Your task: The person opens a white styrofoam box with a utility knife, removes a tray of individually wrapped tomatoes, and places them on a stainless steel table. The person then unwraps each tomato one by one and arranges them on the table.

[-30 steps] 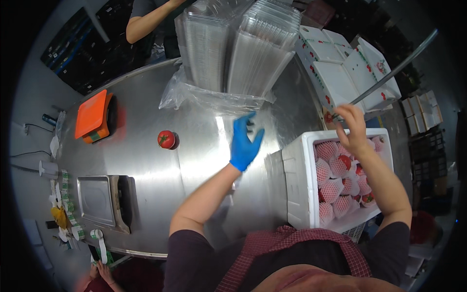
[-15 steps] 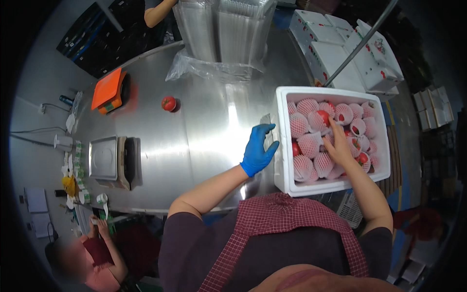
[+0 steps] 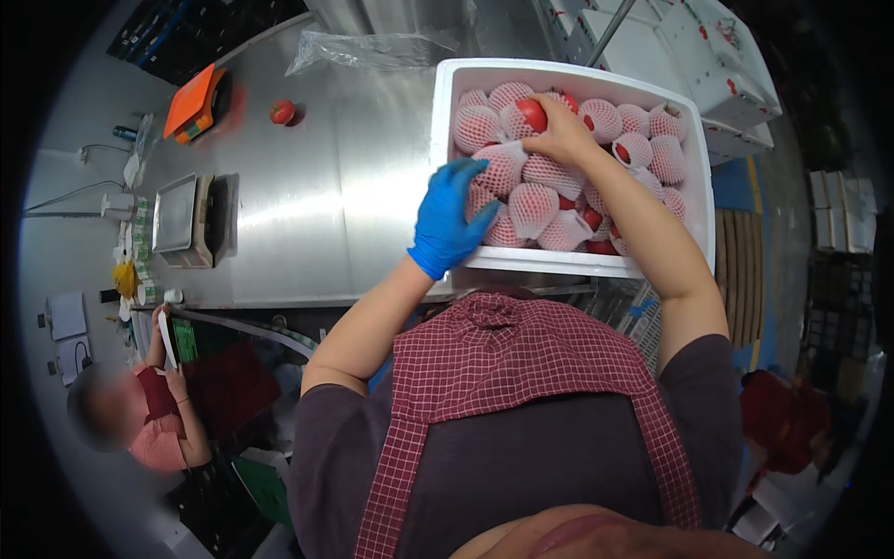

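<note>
A white foam box (image 3: 700,186) on my right is filled with red tomatoes in pink-and-white foam net sleeves. My bare right hand (image 3: 564,136) reaches into its far left part. Its fingers and thumb curve around the right side of a tomato (image 3: 532,115) whose red top shows out of the sleeve. My left hand (image 3: 447,222), in a blue glove, is over the box's near left wall, thumb and fingers spread above a netted tomato (image 3: 499,168). A single bare tomato (image 3: 282,113) sits on the steel table (image 3: 321,219).
An orange scale (image 3: 193,104) and a scale with a metal pan (image 3: 177,212) stand at the table's left. Clear plastic film (image 3: 358,48) lies at the far side. White boxes (image 3: 643,56) are stacked beyond the foam box. At lower left a co-worker (image 3: 168,410) holds something white.
My left hand has moved from beside the box to over its near left wall. My right hand has closed around the red-topped tomato. The whole view has shifted.
</note>
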### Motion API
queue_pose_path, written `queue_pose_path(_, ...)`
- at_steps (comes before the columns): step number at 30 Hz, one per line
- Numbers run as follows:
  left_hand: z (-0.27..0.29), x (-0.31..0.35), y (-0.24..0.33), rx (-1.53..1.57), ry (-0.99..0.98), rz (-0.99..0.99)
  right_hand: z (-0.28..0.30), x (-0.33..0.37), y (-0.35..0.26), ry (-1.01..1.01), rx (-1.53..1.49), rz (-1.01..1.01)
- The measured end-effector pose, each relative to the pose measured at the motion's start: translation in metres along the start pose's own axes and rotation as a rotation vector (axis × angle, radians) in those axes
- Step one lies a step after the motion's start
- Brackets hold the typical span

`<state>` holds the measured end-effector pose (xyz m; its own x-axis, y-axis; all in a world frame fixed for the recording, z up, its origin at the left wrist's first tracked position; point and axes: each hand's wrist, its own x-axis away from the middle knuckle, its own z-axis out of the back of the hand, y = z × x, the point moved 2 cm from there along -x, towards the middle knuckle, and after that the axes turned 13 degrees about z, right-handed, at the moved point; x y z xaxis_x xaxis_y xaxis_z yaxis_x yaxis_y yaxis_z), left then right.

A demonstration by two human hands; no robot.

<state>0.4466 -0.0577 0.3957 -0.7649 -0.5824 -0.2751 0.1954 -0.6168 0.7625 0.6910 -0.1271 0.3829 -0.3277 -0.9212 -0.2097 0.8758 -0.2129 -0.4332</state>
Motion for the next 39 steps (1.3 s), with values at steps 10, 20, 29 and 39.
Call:
queue_pose_path(10, 0.001, -0.002, -0.001, -0.102, 0.066, -0.009, 0.015, -0.002, -0.021, 0.032, -0.005, 0.051)
queue_pose_path(20, -0.056, -0.086, 0.018, 0.254, 0.256, 0.002, 0.030, 0.012, -0.035, 0.165, -0.005, -0.015)
queue_pose_path(29, -0.085, -0.095, -0.015, 0.565, -0.163, 0.226, 0.031, 0.048, -0.043, 0.409, -0.298, 0.064)
queue_pose_path(39, -0.083, -0.093, -0.017, 0.649, -0.137, 0.295, 0.031, 0.033, -0.033, 0.343, -0.363, 0.087)
